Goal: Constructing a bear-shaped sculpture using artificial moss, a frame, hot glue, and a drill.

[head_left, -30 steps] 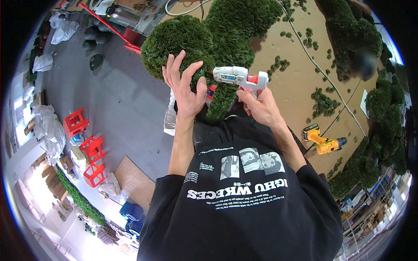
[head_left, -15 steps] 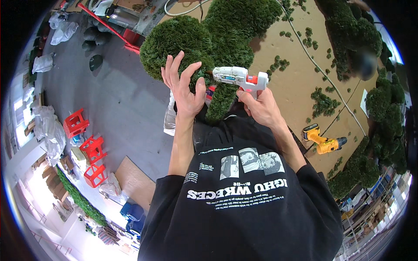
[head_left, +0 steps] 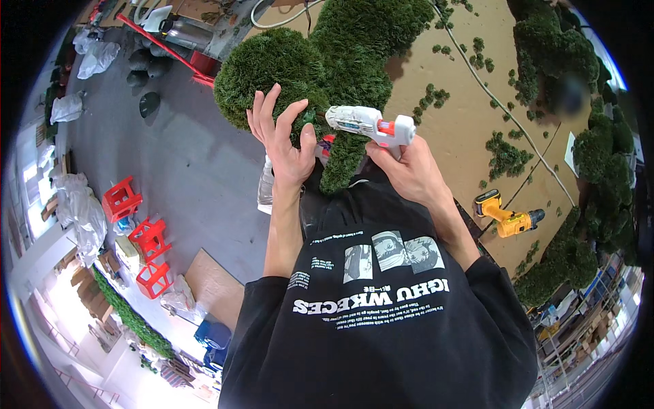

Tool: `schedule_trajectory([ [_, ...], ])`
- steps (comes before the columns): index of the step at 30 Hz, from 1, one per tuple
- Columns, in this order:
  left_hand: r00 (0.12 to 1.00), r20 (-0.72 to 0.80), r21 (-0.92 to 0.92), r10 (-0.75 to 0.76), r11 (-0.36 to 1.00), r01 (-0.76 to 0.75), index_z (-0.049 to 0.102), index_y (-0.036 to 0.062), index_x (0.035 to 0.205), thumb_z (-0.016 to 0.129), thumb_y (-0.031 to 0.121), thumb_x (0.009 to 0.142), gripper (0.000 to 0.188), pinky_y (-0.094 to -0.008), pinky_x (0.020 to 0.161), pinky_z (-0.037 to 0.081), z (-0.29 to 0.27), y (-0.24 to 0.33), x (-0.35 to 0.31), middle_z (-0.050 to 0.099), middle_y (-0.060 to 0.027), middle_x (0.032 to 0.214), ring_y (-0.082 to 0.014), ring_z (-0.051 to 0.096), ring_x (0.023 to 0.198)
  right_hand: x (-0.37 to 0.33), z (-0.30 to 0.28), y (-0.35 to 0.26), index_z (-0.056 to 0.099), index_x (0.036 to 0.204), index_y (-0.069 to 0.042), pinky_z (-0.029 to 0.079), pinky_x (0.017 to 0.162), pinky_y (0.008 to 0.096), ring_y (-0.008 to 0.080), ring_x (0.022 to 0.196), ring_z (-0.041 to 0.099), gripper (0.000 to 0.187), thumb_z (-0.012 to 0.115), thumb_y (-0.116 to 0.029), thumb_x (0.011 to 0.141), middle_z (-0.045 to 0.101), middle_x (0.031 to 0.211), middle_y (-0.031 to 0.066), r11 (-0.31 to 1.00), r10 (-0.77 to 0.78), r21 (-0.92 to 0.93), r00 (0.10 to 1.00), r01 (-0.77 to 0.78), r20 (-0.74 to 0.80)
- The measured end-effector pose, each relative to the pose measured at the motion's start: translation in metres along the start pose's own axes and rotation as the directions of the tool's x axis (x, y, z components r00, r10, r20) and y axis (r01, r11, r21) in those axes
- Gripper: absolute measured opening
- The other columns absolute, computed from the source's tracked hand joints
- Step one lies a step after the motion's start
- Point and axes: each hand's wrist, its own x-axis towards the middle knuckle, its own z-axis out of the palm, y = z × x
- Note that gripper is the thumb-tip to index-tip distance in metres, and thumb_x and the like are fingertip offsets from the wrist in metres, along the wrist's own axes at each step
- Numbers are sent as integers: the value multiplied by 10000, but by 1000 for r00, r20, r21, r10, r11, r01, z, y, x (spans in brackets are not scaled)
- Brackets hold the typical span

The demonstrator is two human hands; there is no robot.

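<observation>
My right hand (head_left: pixel 415 170) grips a white hot glue gun (head_left: pixel 357 120) by its handle. The gun's front end points left, toward my left hand, and its orange-red part shows near the rear. Spread fingers on my left hand (head_left: pixel 289 146) stand against a rounded clump of artificial grass (head_left: pixel 266 65). Its thumb and index finger are apart, with a small dark green bit (head_left: pixel 310 117) by them; whether they touch it I cannot tell. The clump joins a larger green grass-covered shape (head_left: pixel 354 61), whose narrow lower part (head_left: pixel 344 163) hangs between my hands.
A yellow cordless drill (head_left: pixel 507 215) lies on the tan board (head_left: pixel 470 150) at right, among scattered green tufts (head_left: pixel 507 157) and a pale cord (head_left: pixel 490 95). Several red stools (head_left: pixel 150 238) stand on the grey floor (head_left: pixel 191 184) at left. A red bar (head_left: pixel 163 44) slants at upper left.
The glue gun has tilted slightly, its front end a little lower against the green shape. My left hand keeps nearly the same pose. The whole view has shifted a little.
</observation>
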Motion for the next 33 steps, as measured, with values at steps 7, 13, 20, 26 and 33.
schedule_trajectory([
  [7, 1000, -5, -2, 9, 1000, -9, 680, 127, 1256, 605, 167, 899, 367, -580, 1264, 124, 0, 3, 1, 502, -153, 1554, -388, 312, 1534, -17, -43, 45, 685, 1101, 27, 373, 421, 239, 77, 515, 542, 258, 640, -212, 1015, 623, 806, 52, 860, 56, 510, 997, -22, -53],
  [13, 999, -6, 44, 52, 998, -52, 677, 90, 1261, 583, 202, 943, 350, -566, 1247, 187, 1, 1, 0, 517, -167, 1542, -415, 341, 1504, -31, -105, 163, 644, 1046, -31, 329, 366, 243, 95, 461, 532, 258, 631, -285, 1005, 628, 785, 34, 838, 303, 538, 896, -89, -324],
  [20, 998, -12, -1, 61, 998, -61, 674, 117, 1264, 590, 161, 875, 401, -586, 1252, 155, 3, -1, 2, 511, -169, 1548, -410, 324, 1520, -52, -119, 316, 577, 957, -80, 339, 346, 268, 119, 432, 537, 280, 648, -348, 996, 601, 669, 17, 733, 602, 588, 727, -341, -330],
  [26, 998, -13, -21, 60, 998, -60, 665, 104, 1272, 562, 147, 883, 405, -589, 1255, 162, 5, 1, 5, 510, -172, 1544, -411, 312, 1524, -48, -123, 323, 674, 1052, 2, 546, 565, 401, 266, 641, 710, 395, 676, -383, 966, 721, 781, 166, 714, 637, 50, 619, -698, -459],
  [33, 998, -16, -22, 62, 998, -63, 662, 100, 1270, 558, 145, 886, 401, -583, 1253, 167, 4, 2, 1, 503, -173, 1545, -407, 303, 1526, 37, -94, 234, 734, 1121, -19, 577, 867, 453, 378, 951, 733, 325, 732, -257, 899, 744, 1012, 240, 922, 197, -171, 802, -347, -563],
])
